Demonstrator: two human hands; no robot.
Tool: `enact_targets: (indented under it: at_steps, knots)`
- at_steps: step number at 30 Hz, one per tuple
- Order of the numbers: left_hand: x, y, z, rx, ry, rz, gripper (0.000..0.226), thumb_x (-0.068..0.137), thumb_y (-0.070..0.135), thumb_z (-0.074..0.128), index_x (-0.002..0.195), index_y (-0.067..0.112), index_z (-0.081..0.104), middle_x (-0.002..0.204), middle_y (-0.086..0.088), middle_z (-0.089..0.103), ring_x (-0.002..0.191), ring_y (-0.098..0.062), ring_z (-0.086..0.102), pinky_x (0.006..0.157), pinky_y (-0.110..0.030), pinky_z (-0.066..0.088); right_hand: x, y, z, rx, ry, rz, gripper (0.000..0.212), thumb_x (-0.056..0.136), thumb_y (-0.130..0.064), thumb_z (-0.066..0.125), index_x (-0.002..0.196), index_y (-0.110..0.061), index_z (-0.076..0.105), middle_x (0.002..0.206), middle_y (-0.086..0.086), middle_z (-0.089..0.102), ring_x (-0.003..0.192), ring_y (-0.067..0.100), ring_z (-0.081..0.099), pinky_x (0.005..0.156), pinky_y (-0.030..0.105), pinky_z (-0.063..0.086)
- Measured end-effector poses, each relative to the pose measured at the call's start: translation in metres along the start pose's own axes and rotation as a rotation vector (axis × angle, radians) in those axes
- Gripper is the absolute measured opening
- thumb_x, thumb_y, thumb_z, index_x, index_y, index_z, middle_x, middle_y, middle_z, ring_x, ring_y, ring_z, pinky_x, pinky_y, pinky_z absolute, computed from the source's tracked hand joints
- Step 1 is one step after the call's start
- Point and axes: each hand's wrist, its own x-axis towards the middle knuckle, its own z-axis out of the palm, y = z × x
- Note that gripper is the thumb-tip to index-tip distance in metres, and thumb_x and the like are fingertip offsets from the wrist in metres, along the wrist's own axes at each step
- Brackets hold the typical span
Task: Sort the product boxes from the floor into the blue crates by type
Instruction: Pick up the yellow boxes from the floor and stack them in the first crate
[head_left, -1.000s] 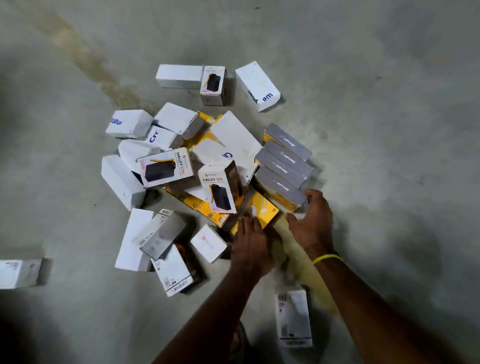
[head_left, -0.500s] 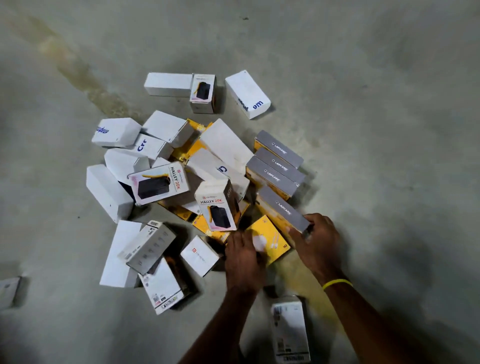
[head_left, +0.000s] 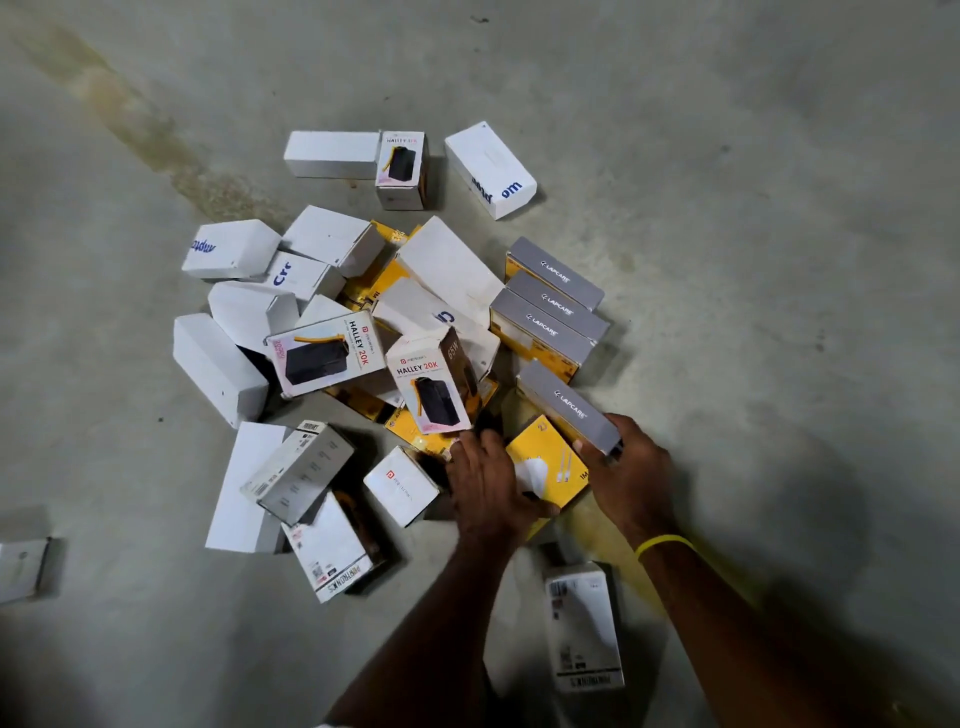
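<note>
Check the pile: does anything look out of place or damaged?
No damage shows. The pile is a jumble. A white box lies apart at the left edge, a barcoded box near the bottom edge. The right hand grips a grey Lapcare box skewed off its row; the left hand holds a yellow box.

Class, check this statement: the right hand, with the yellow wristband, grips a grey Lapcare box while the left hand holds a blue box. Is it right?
Not quite. The left hand holds a yellow box, not a blue one; the head view shows it. The rest stands: the right hand, with the yellow wristband, grips a grey Lapcare box.
</note>
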Motion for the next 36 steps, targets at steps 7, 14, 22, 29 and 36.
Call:
enact_targets:
  at_steps: [7,14,22,29,36]
  knots:
    - [-0.014,0.012,-0.054,-0.116,-0.242,-0.114,0.064,0.061,0.043,0.088,0.109,0.014,0.058,0.113,-0.008,0.065,0.109,-0.029,0.062,0.083,-0.032,0.048,-0.027,-0.036,-0.043,-0.022,0.011,-0.019,0.033,0.080,-0.025,0.080,0.107,-0.011,0.070,0.099,0.008,0.075,0.086,0.027,0.070,0.077,0.026,0.053]
    - [-0.085,0.056,-0.200,-0.559,-0.280,-0.305,0.043,0.065,0.039,0.087,0.095,0.015,0.068,0.081,0.004,0.072,0.086,-0.024,0.071,0.077,-0.035,0.057,-0.071,-0.136,-0.182,0.068,0.048,0.061,0.030,0.078,-0.027,0.073,0.107,-0.018,0.070,0.092,0.004,0.075,0.083,0.029,0.070,0.074,0.039,0.057]
    - [-0.186,0.144,-0.347,-0.597,-0.315,-0.189,0.074,0.041,0.063,0.085,0.101,0.021,0.073,0.096,-0.001,0.075,0.085,-0.022,0.073,0.076,-0.047,0.062,-0.142,-0.265,-0.380,0.209,0.315,0.196,0.026,0.078,-0.029,0.082,0.096,-0.015,0.072,0.071,-0.005,0.067,0.066,0.007,0.058,0.061,0.000,0.038]
    - [-0.300,0.226,-0.437,-0.473,-0.489,0.100,0.029,0.063,0.029,0.092,0.077,0.011,0.073,0.075,-0.004,0.074,0.071,-0.017,0.069,0.067,-0.033,0.055,-0.261,-0.310,-0.500,0.297,0.507,0.426,0.027,0.077,-0.033,0.082,0.096,-0.017,0.071,0.079,-0.008,0.071,0.067,0.002,0.064,0.064,0.022,0.052]
    - [-0.424,0.297,-0.486,-0.331,-0.815,0.438,0.018,0.073,0.002,0.084,0.086,-0.001,0.071,0.078,-0.009,0.070,0.069,-0.018,0.064,0.055,-0.023,0.049,-0.449,-0.342,-0.595,0.299,0.679,0.684,0.022,0.077,-0.037,0.083,0.074,-0.023,0.066,0.056,-0.012,0.060,0.051,-0.002,0.051,0.051,0.019,0.040]
